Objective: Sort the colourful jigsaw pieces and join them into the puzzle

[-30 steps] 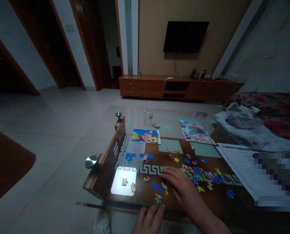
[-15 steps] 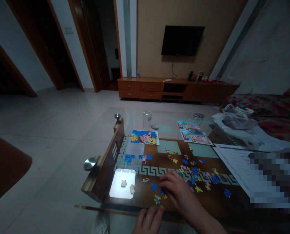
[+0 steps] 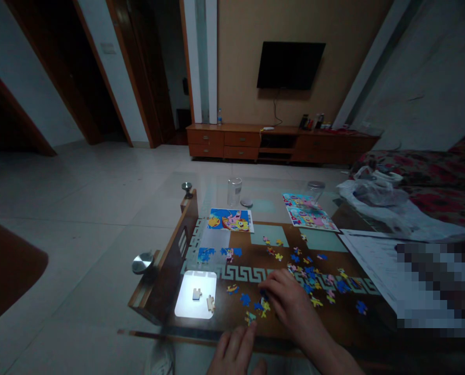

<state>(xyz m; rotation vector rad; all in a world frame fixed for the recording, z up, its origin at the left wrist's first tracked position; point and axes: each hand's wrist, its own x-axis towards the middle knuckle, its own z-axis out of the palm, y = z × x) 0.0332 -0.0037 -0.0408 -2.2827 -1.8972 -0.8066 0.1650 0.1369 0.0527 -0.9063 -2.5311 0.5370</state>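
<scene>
My right hand (image 3: 285, 297) is over the glass table with its fingers pinched on a small dark blue puzzle piece (image 3: 262, 295), partly hidden by the fingertips. Loose pieces lie just below it, among them a yellow piece (image 3: 265, 307) and a blue piece (image 3: 245, 299). At the near table edge my left hand (image 3: 234, 351) rests with fingers stretched out, holding nothing. Its index fingertip is beside a greenish piece (image 3: 250, 317). A short joined strip of blue pieces (image 3: 219, 253) lies farther up, below a cartoon picture card (image 3: 230, 220).
Several loose pieces (image 3: 310, 276) are scattered right of my right hand. Two pieces lie face down on a bright white patch (image 3: 195, 307). Behind stand a clear jar (image 3: 234, 191), a lid (image 3: 246, 203) and more picture cards (image 3: 310, 212). Papers (image 3: 373, 260) and a plastic bag (image 3: 396, 208) are at right.
My right hand has lifted slightly and shifted a little right of the near pieces, uncovering the yellow one, with a blue piece now at its fingertips. My left hand stays near the table edge.
</scene>
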